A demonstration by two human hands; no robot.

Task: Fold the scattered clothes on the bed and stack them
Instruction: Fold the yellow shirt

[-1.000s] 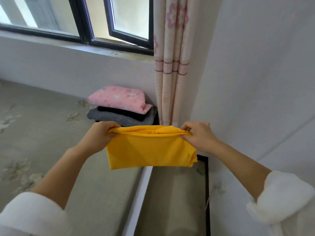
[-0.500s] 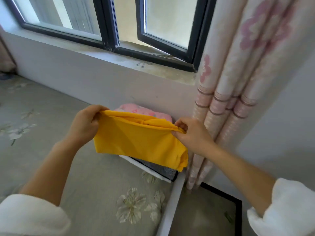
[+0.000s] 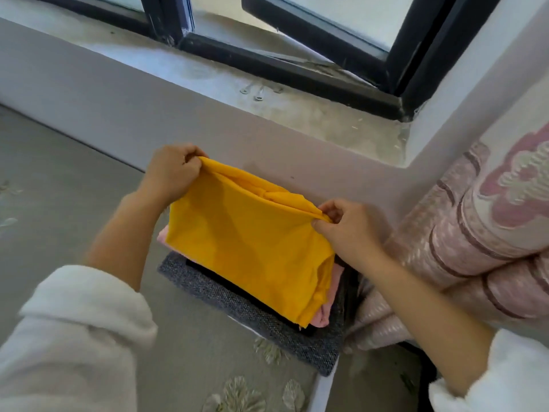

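L forearm is stretched fwd out of a white sleeve (image 3: 74, 337), wrist bent. L hand (image 3: 170, 173) is raised over the far-left side of the stack (image 3: 267, 328). Its fingers are curled in and the thumb is pressed against them. The far-left corner of the yellow cloth (image 3: 246, 242) is pinched there.

R forearm is reached fwd from the other sleeve (image 3: 505, 376). R hand (image 3: 347, 230) is held over the stack's right side, knuckles up. Thumb & forefinger are pressed together on the cloth's far-right corner. The other fingers are curled loosely, w/ nothing else held.

The cloth is folded and kept taut along its top edge btw. both hands. It is hung down across the stack, so most of the stack's top is covered. Whether its lower edge is touching the stack can't be told.

The stack is made up of 3 pcs. A grey piece (image 3: 208, 289) is at the bottom, w/ a black piece (image 3: 225, 281) on it. A pink piece (image 3: 322, 319) is on top, seen only at the edges under the cloth.

The bed (image 3: 74, 179), leaf-print sheet, is spread left of the stack & nearer than it. The sill (image 3: 267, 93) is seen beyond the stack, w/ a black window frame (image 3: 282, 63) above that. A curtain (image 3: 475, 233) is bunched just right of the stack.
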